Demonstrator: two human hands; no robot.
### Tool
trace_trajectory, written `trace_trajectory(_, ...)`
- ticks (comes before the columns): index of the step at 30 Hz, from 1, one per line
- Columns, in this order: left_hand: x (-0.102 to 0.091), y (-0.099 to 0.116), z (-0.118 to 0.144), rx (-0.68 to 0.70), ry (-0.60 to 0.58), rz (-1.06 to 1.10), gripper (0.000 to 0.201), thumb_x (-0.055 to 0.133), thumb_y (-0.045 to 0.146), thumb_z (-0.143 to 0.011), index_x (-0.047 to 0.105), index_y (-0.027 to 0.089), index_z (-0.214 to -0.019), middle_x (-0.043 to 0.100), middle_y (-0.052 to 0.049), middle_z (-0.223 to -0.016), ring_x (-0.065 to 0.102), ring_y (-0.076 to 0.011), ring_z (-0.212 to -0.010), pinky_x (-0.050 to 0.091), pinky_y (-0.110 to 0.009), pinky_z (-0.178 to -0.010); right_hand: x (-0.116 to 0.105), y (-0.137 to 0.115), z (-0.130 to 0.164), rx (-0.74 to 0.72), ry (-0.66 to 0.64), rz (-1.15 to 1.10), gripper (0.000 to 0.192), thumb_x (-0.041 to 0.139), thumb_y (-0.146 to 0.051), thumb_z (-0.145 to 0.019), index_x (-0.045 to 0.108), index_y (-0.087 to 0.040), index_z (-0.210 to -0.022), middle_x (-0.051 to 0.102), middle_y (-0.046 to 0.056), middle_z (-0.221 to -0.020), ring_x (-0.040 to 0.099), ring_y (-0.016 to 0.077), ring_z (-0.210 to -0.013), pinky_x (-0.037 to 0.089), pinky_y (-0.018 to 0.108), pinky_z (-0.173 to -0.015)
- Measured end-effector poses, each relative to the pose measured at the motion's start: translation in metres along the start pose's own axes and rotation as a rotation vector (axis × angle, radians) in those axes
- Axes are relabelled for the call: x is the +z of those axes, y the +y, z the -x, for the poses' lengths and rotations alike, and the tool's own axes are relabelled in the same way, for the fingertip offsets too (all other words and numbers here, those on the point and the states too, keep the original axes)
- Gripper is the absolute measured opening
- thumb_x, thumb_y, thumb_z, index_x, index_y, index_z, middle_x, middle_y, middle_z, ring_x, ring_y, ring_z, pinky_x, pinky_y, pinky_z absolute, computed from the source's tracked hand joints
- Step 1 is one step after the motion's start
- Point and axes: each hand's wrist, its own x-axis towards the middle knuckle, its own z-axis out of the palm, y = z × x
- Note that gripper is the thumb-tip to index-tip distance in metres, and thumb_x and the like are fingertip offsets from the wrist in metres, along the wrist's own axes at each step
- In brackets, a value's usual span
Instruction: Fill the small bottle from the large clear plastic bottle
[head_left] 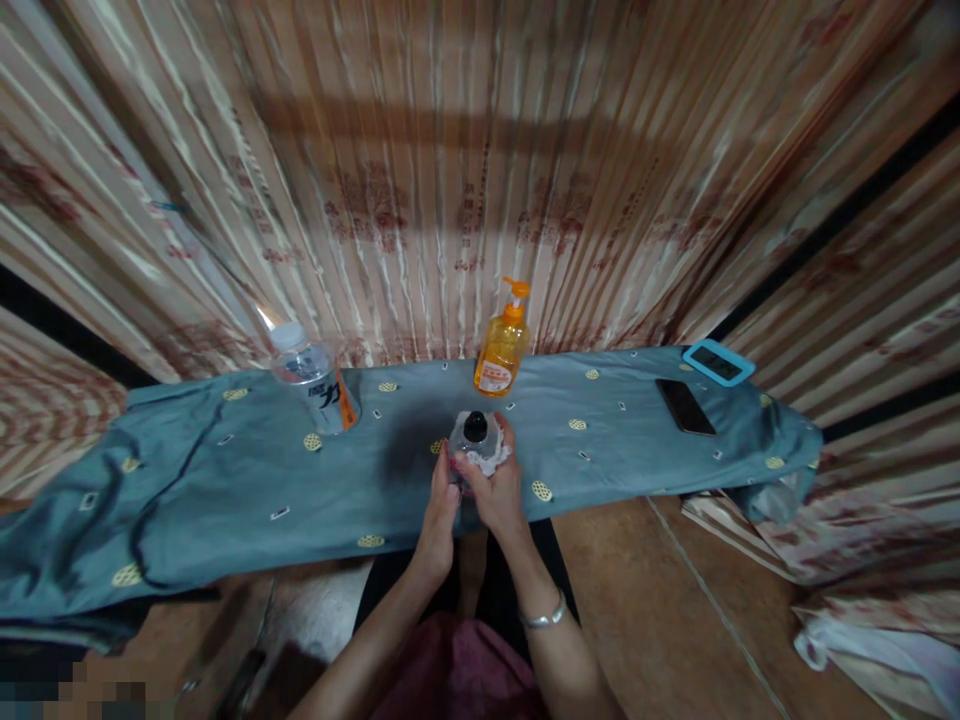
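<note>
Both my hands meet at the front edge of a bench covered with a blue-grey cloth (225, 480). My left hand (441, 510) grips the side of a small clear bottle with a black cap (474, 428). My right hand (499, 485) presses a piece of white lacy cloth (487, 460) against that bottle. A silver bracelet sits on my right wrist. An orange pump bottle (501, 345) stands just behind, upright. A clear water bottle (313, 380) with an orange and white label stands to the left.
A dark phone (684, 405) lies on the cloth at the right, and a blue-framed device (718, 362) rests at the far right end. Striped curtains hang behind. A brown tiled floor lies below, with bundled fabric (862, 640) at the lower right.
</note>
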Motion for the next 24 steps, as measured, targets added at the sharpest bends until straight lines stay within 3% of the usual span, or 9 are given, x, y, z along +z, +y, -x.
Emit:
trace_trajectory(4, 0.002, 0.004, 0.008, 0.001, 0.002, 0.021, 0.069, 0.043, 0.065, -0.098, 0.031, 0.034, -0.159, 0.023, -0.001, -0.172, 0.015, -0.0252, -0.16, 0.019, -0.048, -0.131, 0.002, -0.025, -0.02, -0.063, 0.021, 0.063, 0.065, 0.073, -0.056, -0.083, 0.056, -0.019, -0.134, 0.067, 0.014, -0.132, 0.063, 0.0309, -0.121, 0.048, 0.046, -0.106)
trace_trajectory(7, 0.002, 0.006, 0.009, 0.006, -0.008, 0.02, 0.072, 0.044, 0.066, -0.097, 0.031, 0.031, -0.159, 0.023, -0.004, -0.172, 0.014, -0.0265, -0.16, 0.015, -0.049, -0.131, 0.004, -0.022, -0.021, -0.053, 0.052, 0.096, 0.055, 0.074, -0.056, -0.08, 0.063, -0.021, -0.121, 0.071, 0.012, -0.117, 0.066, 0.0314, -0.113, 0.05, 0.047, -0.102)
trace_trajectory(11, -0.002, 0.011, 0.006, -0.002, -0.009, -0.023, 0.08, 0.052, 0.068, -0.092, 0.034, 0.025, -0.157, 0.027, -0.01, -0.17, 0.018, -0.0306, -0.159, 0.015, -0.049, -0.131, 0.006, 0.006, -0.004, 0.026, 0.086, 0.097, 0.066, 0.079, -0.057, -0.078, 0.057, -0.019, -0.127, 0.07, 0.01, -0.113, 0.069, 0.0278, -0.102, 0.056, 0.047, -0.09)
trace_trajectory(16, -0.006, 0.019, 0.003, 0.03, -0.023, -0.093, 0.077, 0.063, 0.057, -0.09, 0.036, 0.027, -0.155, 0.033, -0.011, -0.165, 0.026, -0.0317, -0.156, 0.022, -0.048, -0.129, 0.009, 0.052, 0.024, 0.078, -0.006, 0.093, 0.04, 0.067, -0.047, -0.096, 0.061, -0.018, -0.123, 0.068, 0.006, -0.108, 0.069, 0.0205, -0.09, 0.059, 0.042, -0.081)
trace_trajectory(21, -0.01, 0.016, -0.014, 0.108, 0.018, -0.31, 0.094, 0.084, 0.048, -0.072, 0.037, 0.024, -0.151, 0.045, -0.015, -0.152, 0.042, -0.0347, -0.145, 0.033, -0.053, -0.122, 0.012, 0.077, 0.041, 0.02, -0.05, 0.14, 0.04, 0.067, -0.044, -0.097, 0.06, -0.019, -0.127, 0.065, 0.008, -0.121, 0.067, 0.0238, -0.102, 0.058, 0.045, -0.087)
trace_trajectory(24, -0.011, 0.009, -0.032, 0.21, 0.058, -0.481, 0.089, 0.089, 0.042, -0.063, 0.049, 0.021, -0.14, 0.054, -0.014, -0.141, 0.049, -0.0359, -0.137, 0.04, -0.054, -0.116, 0.009, 0.081, 0.046, -0.051, -0.064, 0.181, 0.044, 0.067, -0.044, -0.097, 0.058, -0.02, -0.132, 0.06, 0.01, -0.133, 0.062, 0.0282, -0.115, 0.053, 0.052, -0.097)
